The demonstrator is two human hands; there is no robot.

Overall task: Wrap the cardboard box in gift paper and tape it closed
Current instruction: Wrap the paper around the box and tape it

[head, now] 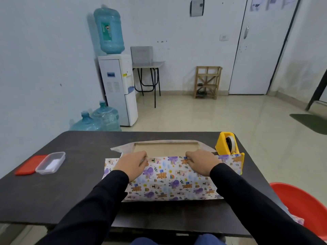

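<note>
A flat brown cardboard box (166, 149) lies mid-table on gift paper (169, 181) printed with purple and orange animals. The near half of the paper is pulled up over the box's front part; its white underside shows beyond the box at the far edge. My left hand (131, 164) pinches the paper's upper edge at the left. My right hand (201, 161) pinches the same edge at the right. A yellow tape dispenser (227, 145) stands just right of the box, partly behind the paper.
A clear plastic container (51, 162) and its red lid (29, 167) lie at the table's left. A red plastic chair (304, 206) stands at the lower right beside the dark table (74, 195). Water bottles, a dispenser and a door are further off.
</note>
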